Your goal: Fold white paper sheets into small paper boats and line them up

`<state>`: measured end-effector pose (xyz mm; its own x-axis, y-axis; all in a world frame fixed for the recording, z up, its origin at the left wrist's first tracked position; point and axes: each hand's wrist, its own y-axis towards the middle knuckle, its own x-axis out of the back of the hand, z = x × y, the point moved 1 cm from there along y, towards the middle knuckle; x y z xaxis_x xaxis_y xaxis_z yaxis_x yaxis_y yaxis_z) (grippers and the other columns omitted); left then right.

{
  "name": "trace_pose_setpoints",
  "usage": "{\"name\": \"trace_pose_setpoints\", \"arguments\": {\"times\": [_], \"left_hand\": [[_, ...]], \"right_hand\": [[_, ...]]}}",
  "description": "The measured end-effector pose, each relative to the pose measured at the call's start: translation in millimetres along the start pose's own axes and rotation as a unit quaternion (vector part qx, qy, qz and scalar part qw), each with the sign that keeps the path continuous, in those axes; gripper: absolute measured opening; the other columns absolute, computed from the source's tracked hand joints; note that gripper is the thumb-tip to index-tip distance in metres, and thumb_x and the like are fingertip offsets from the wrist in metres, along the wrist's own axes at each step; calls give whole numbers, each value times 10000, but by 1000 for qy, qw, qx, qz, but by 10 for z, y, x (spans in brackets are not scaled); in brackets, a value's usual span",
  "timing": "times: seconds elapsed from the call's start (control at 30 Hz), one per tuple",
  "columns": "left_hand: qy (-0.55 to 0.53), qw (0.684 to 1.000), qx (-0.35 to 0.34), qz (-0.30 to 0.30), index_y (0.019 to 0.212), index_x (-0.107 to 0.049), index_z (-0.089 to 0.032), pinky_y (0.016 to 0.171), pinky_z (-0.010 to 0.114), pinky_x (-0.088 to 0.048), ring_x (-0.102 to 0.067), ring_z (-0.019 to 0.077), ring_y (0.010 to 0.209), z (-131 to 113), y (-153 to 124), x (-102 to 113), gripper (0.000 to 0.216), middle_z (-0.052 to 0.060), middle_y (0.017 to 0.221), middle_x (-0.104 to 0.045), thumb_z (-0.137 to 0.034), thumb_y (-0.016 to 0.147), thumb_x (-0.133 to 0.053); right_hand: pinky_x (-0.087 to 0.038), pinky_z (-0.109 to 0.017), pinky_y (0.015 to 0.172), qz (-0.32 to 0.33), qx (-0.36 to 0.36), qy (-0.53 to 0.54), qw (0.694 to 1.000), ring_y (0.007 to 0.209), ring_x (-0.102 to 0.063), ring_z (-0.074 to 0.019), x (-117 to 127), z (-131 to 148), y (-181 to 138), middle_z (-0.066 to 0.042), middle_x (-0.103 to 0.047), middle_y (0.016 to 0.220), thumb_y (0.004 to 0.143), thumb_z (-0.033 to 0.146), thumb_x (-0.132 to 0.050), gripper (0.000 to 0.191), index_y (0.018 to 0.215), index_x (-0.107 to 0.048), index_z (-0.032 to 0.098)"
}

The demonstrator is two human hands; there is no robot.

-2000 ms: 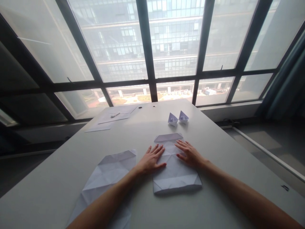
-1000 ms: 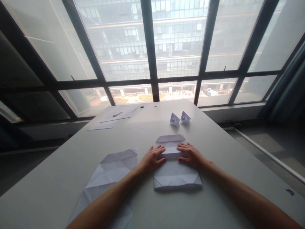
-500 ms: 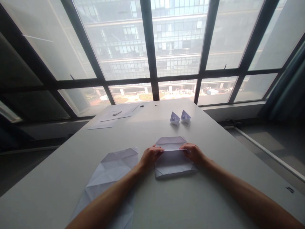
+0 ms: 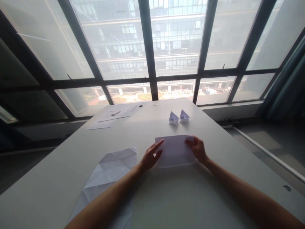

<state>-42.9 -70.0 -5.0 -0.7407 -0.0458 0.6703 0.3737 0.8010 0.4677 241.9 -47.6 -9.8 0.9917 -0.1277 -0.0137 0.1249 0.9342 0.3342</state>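
Note:
A white sheet of paper (image 4: 175, 151) lies folded in half on the grey table (image 4: 166, 197) in front of me. My left hand (image 4: 150, 156) rests at its left edge with the index finger stretched along the paper, fingers apart. My right hand (image 4: 196, 148) grips the paper's upper right corner between thumb and fingers. Two small folded paper boats (image 4: 178, 117) stand side by side farther back on the table.
A creased, unfolded white sheet (image 4: 107, 178) lies to my left. Flat sheets with a white pen (image 4: 115, 113) sit at the far left corner. Large windows (image 4: 152, 47) rise behind the table. The table's right edge drops to the floor.
The paper's near half has been lifted and folded away from me onto the far half, so it now lies shorter. Both hands moved forward with it.

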Motion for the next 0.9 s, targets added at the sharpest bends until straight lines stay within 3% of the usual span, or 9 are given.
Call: {"name": "trace_pose_setpoints", "arguments": {"times": [0.07,0.17,0.27,0.37,0.47,0.6,0.73,0.8,0.9], "left_hand": [[-31,999,12,-24,1305,-634,-232,791,357,-586,-662,229,972,-27,29,6,370,112,1180,-646,-373,1021,-442],[-55,996,40,-66,1399,-562,-214,932,396,-555,-592,267,1171,-29,67,29,428,123,1316,-569,-342,1000,-470],[-50,993,62,-91,1507,-421,-199,1078,412,-462,-504,273,1290,28,90,35,596,117,1396,-509,-263,928,-549],[-65,988,112,-79,1500,-426,-179,951,381,-555,-621,239,1107,99,108,10,645,136,1408,-493,-230,876,-580],[-84,983,148,-64,1358,-589,-150,852,361,-603,-676,217,992,142,114,-22,497,161,1498,-409,-261,874,-592],[-15,990,132,-54,1246,-668,-165,1018,451,-539,-599,301,1221,162,96,-67,400,113,1599,-291,-266,863,-615],[110,991,57,45,1298,-640,-186,1209,491,-301,-364,283,1445,127,82,-132,434,77,1561,-397,-169,876,-541],[131,986,34,102,1391,-566,-200,1215,495,-264,-401,253,1425,92,78,-153,508,77,1498,-493,-134,894,-485],[151,982,29,110,1381,-580,-226,1184,480,-305,-461,256,1377,29,81,-139,500,72,1460,-538,-144,895,-494]], "right_hand": [[-533,-295,567,7,-30,37,999,686,-650,-206,-12,18,-2,-60,-719,839,763,523,-739,411,973,-643,182],[-580,-334,637,48,-64,54,995,753,-690,-226,-23,32,-16,-80,-734,927,777,504,-728,601,1248,-547,178],[-555,-305,534,96,-62,32,993,604,-658,-193,-49,18,-38,-14,-698,734,778,451,-721,810,1448,-374,155],[-459,-240,419,95,-41,-1,995,439,-550,-143,-78,-25,-49,74,-603,566,793,394,-673,850,1516,-285,172],[-452,-246,428,71,-31,-74,994,420,-534,-139,-85,-90,-39,60,-603,555,799,352,-611,672,1428,-465,164],[-559,-354,676,70,2,-212,975,701,-695,-238,-70,-162,-29,-80,-747,833,788,322,-573,391,1102,-721,142],[-529,-393,855,102,12,-336,936,910,-703,-282,-53,-156,-74,-82,-760,1019,825,287,-560,329,1087,-745,212],[-519,-398,862,116,3,-405,907,928,-692,-287,-46,-119,-114,-81,-747,1047,861,287,-555,348,1164,-722,248],[-482,-452,927,99,45,-493,863,1103,-607,-337,-38,-30,-159,-129,-662,1220,896,292,-561,347,1207,-710,254]]}}
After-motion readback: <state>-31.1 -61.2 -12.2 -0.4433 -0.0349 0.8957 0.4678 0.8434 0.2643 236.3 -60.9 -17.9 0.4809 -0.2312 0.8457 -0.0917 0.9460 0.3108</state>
